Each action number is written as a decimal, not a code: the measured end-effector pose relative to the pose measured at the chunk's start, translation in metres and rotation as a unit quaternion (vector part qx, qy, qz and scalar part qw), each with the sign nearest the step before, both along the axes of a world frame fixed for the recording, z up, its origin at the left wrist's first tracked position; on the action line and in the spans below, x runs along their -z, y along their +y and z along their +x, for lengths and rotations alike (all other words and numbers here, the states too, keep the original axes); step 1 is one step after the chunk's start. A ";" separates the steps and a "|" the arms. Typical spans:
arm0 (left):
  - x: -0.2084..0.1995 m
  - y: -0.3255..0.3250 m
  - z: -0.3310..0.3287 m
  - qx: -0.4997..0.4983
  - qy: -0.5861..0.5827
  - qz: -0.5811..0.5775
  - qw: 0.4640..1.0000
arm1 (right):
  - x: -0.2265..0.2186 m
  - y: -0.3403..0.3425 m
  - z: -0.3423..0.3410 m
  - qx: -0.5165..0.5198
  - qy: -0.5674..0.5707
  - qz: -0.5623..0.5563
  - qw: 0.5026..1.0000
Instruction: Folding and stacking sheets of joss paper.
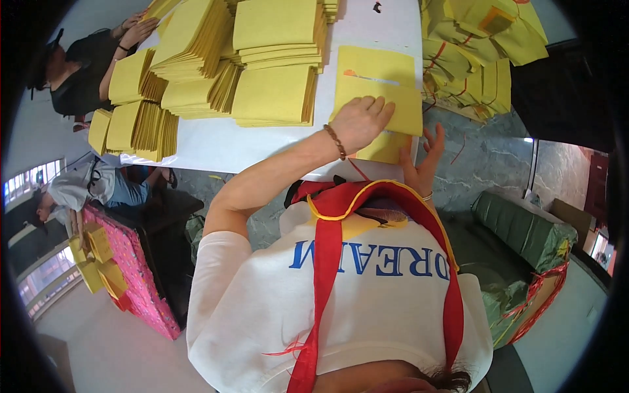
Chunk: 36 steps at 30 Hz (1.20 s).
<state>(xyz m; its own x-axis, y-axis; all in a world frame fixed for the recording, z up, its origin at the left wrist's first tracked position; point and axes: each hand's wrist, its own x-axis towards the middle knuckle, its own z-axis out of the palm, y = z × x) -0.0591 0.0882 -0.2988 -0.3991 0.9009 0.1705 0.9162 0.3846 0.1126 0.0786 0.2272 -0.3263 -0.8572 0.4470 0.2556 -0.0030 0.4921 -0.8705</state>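
Note:
On the white-covered table (321,141) in front of me lies a folded yellow paper sheet (406,114), on top of other yellow paper (379,57) with an orange mark. My left hand (362,123), a beaded bracelet at its wrist, rests on the sheet with its fingers curled and together. What lies under those fingers is hidden. At the sheet's near right corner is my right hand (424,162), fingers spread and raised, thumb close to the paper's edge. A thin red string shows below the paper.
Thick stacks of yellow paper (274,98) fill the table's left side. Red-tied yellow bundles (468,65) are at the far right. A co-worker's hands (135,29) touch paper at the far left; another person (111,187) sits left. Green wrapped bales (517,226) stand right.

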 end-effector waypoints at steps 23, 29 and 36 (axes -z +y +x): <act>0.019 -0.171 -0.046 -0.143 0.005 -0.027 0.989 | 0.022 0.003 0.000 -0.076 -0.057 -0.004 0.995; 0.031 -0.175 -0.045 -0.171 -0.002 -0.003 0.985 | 0.008 0.011 -0.008 -0.098 -0.018 0.238 0.966; -0.017 -0.159 -0.048 -0.137 0.026 -0.038 0.989 | 0.017 0.019 -0.015 -0.122 -0.031 0.204 0.971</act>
